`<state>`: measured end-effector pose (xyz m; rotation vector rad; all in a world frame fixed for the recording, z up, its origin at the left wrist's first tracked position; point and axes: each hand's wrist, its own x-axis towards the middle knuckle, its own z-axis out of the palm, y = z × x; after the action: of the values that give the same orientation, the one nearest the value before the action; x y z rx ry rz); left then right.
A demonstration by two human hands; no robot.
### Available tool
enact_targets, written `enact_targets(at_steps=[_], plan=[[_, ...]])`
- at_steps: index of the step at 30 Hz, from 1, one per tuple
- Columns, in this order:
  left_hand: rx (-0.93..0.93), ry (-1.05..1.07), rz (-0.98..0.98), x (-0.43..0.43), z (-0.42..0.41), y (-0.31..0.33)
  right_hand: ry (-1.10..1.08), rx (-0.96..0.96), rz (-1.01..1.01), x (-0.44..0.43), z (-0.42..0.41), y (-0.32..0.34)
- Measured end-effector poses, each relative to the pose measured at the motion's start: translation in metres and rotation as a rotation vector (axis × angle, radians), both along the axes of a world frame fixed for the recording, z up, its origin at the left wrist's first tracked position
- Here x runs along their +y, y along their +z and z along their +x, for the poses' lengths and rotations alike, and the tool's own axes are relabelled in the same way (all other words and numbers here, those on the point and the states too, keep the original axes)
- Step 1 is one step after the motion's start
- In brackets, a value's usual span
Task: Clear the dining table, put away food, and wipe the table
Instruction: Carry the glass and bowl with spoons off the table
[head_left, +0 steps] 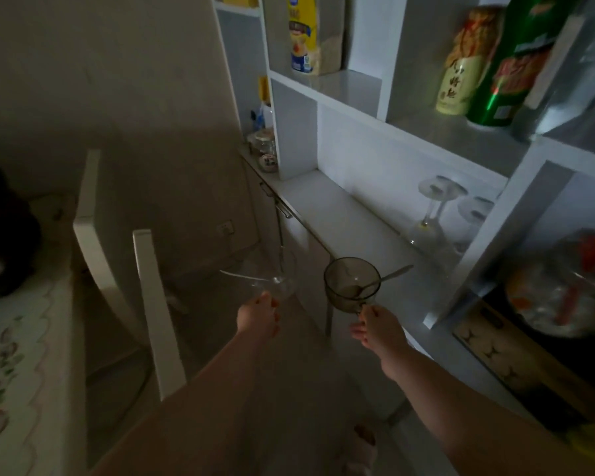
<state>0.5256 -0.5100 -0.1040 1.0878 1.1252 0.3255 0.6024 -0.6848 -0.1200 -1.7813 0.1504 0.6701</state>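
My left hand grips a clear glass cup with a spoon in it, held out in front of me over the floor. To its right, my right hand pinches the handle of a smoky glass cup; a metal spoon leans inside it, its handle pointing right. This cup hangs beside the edge of the white cabinet counter. The dining table with a flowered cloth lies at the far left.
A white chair stands between the table and me. The white shelf unit holds a yellow food pack, a pale bottle, a green can and upturned wine glasses. Jars sit at the counter's far end.
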Motion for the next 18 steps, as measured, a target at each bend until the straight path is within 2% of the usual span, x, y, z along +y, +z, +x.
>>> enact_targets(at_steps=[11, 18], plan=[[0.034, 0.069, -0.001, 0.048, 0.106, 0.002, 0.097, -0.056, -0.051, 0.057, 0.121, -0.01], [0.033, 0.017, -0.009, 0.059, 0.142, 0.003, 0.064, 0.01, -0.068, 0.07, 0.158, -0.023]])
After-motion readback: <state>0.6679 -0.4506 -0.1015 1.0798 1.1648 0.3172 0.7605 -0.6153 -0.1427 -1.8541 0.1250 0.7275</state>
